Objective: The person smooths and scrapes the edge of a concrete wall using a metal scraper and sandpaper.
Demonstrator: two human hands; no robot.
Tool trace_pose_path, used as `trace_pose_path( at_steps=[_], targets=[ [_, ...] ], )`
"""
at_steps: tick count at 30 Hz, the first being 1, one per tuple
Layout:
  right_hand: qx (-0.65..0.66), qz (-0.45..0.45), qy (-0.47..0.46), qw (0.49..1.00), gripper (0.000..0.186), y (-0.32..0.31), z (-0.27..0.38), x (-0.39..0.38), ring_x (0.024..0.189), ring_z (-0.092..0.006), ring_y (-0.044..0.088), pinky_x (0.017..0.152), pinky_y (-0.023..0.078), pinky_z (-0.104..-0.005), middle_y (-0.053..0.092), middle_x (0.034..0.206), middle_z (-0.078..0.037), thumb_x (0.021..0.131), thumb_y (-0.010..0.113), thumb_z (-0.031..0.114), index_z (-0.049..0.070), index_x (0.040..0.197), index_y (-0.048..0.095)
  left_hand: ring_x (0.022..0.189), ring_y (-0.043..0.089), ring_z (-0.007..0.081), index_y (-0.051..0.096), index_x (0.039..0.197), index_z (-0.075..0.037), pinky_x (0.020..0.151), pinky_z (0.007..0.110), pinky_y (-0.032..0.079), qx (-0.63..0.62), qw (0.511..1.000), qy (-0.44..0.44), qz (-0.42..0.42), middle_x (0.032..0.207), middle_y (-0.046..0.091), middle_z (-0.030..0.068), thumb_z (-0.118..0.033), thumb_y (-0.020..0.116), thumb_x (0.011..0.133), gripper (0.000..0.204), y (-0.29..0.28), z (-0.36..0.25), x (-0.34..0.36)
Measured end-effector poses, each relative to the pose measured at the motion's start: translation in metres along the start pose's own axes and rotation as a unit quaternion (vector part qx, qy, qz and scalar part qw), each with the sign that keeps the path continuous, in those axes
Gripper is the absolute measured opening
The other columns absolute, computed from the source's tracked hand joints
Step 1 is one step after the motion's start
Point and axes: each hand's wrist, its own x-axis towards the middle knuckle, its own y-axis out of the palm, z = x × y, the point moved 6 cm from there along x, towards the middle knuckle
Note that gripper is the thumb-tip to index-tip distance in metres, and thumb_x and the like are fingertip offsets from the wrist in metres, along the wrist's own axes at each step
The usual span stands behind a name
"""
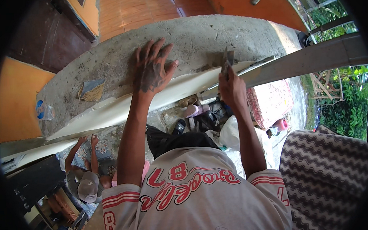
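Note:
My left hand (151,69) lies on the rough grey concrete ledge (195,36), palm down with its fingers apart. Dark smudges cover the back of it. Close to the ledge's white front edge, my right hand (232,89) is closed around a flat-bladed scraper (228,59). The grey blade points away from me over the concrete; its handle is mostly hidden in the fist. Left of my left hand, a torn brown-and-grey piece of sheet (91,90) rests on the ledge.
A clear plastic bag with something blue (44,110) sits at the ledge's left end. Below are several shoes (198,113), a white sack (232,133) and a red patterned cloth (269,101). A grey post (315,58) stands right, above a striped blanket (324,172). A capped person (88,186) crouches lower left.

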Motion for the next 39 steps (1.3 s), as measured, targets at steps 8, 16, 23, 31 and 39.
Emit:
trace_pose_path(
  at_steps=[8, 16, 23, 31, 39],
  targets=[
    [0.132, 0.012, -0.046, 0.990, 0.057, 0.015, 0.015, -0.048, 0.079, -0.0511, 0.068, 0.073, 0.053, -0.0556, 0.069, 0.083, -0.030, 0.098, 0.055, 0.021, 0.006, 0.152, 0.042, 0.148, 0.035, 0.0336, 0.052, 0.149, -0.017, 0.123, 0.056, 0.022, -0.004, 1.000, -0.006, -0.001, 0.159, 0.042, 0.0085, -0.046, 0.057, 0.100, 0.057, -0.005, 0.004, -0.005],
    [0.130, 0.038, -0.134, 0.982, 0.066, 0.068, 0.012, -0.074, 0.063, -0.0491, 0.064, 0.063, 0.053, -0.0568, 0.065, 0.070, -0.028, 0.099, 0.056, 0.022, 0.005, 0.158, 0.029, 0.148, 0.035, 0.0335, 0.052, 0.149, -0.017, 0.124, 0.055, 0.021, -0.011, 1.000, -0.002, -0.004, 0.159, 0.042, 0.0091, -0.045, 0.058, 0.100, 0.058, -0.002, 0.001, -0.004],
    [0.309, -0.108, -0.003, 0.945, 0.049, 0.009, -0.043, -0.028, 0.078, -0.0298, 0.072, 0.073, 0.057, -0.0419, 0.073, 0.100, -0.021, 0.101, 0.054, 0.022, 0.000, 0.144, 0.047, 0.147, 0.037, 0.0339, 0.055, 0.147, -0.015, 0.123, 0.057, 0.023, -0.011, 1.000, 0.011, -0.027, 0.157, 0.045, 0.0101, -0.047, 0.058, 0.098, 0.058, -0.006, 0.003, -0.006],
    [0.039, -0.072, 0.032, 0.996, 0.056, -0.035, -0.063, 0.029, 0.090, -0.0416, 0.073, 0.081, 0.055, -0.0505, 0.072, 0.095, -0.028, 0.097, 0.053, 0.032, 0.008, 0.147, 0.051, 0.149, 0.035, 0.0333, 0.051, 0.150, -0.017, 0.124, 0.054, 0.020, 0.004, 1.000, 0.001, -0.001, 0.160, 0.042, 0.0085, -0.045, 0.058, 0.100, 0.058, -0.004, 0.001, -0.005],
    [0.105, 0.007, 0.144, 0.984, 0.049, -0.052, -0.061, 0.045, 0.087, -0.0408, 0.073, 0.081, 0.056, -0.0507, 0.072, 0.093, -0.028, 0.096, 0.049, 0.032, 0.008, 0.139, 0.058, 0.146, 0.037, 0.0344, 0.054, 0.147, -0.015, 0.122, 0.056, 0.023, -0.007, 1.000, 0.012, -0.025, 0.156, 0.045, 0.0096, -0.045, 0.060, 0.097, 0.058, -0.003, 0.001, -0.003]
  ],
)
